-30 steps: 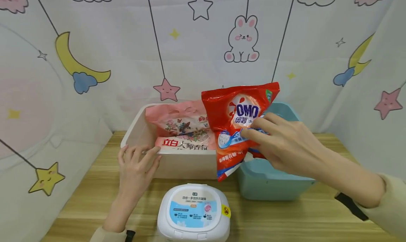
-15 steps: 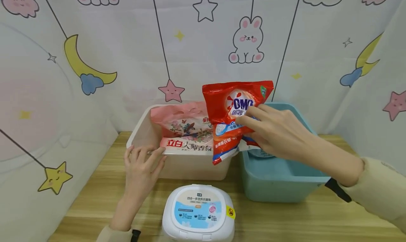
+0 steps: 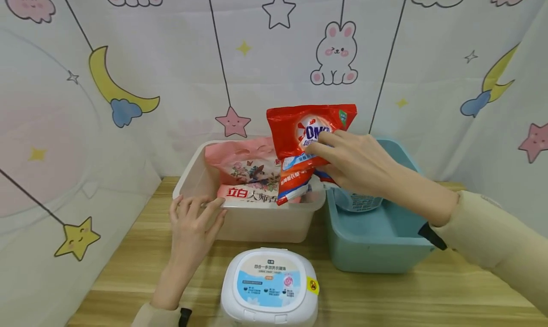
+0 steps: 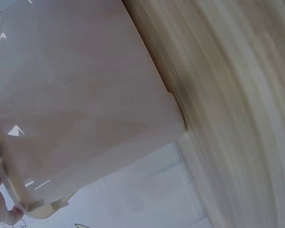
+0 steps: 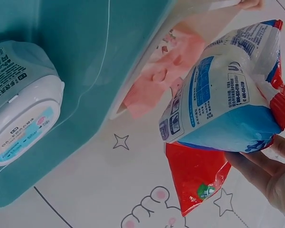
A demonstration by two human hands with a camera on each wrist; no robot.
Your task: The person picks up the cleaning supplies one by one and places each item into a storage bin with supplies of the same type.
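My right hand (image 3: 357,160) grips a red OMO laundry powder bag (image 3: 314,120) and holds it over the right part of the white storage bin (image 3: 261,222). In the right wrist view the bag's white and blue printed back (image 5: 213,99) faces the camera, and the fingers (image 5: 256,168) clasp it at one side. My left hand (image 3: 192,222) holds the bin's front rim near its left corner, with the fingers bent over the edge. Inside the bin a pink floral Liby bag (image 3: 244,165) leans, partly hidden by the red bag. The left wrist view mostly shows the bin's outer wall (image 4: 85,90).
A teal bin (image 3: 385,251) stands right of the white one; a white-lidded tub (image 5: 23,104) lies in it. Another white tub (image 3: 269,289) with a blue label sits in front on the wooden table (image 3: 411,298). A patterned curtain (image 3: 180,36) hangs behind.
The red bag has moved left, from between the bins to over the white one, tilting its lower end. More of the teal bin shows. My left hand stays on the rim.
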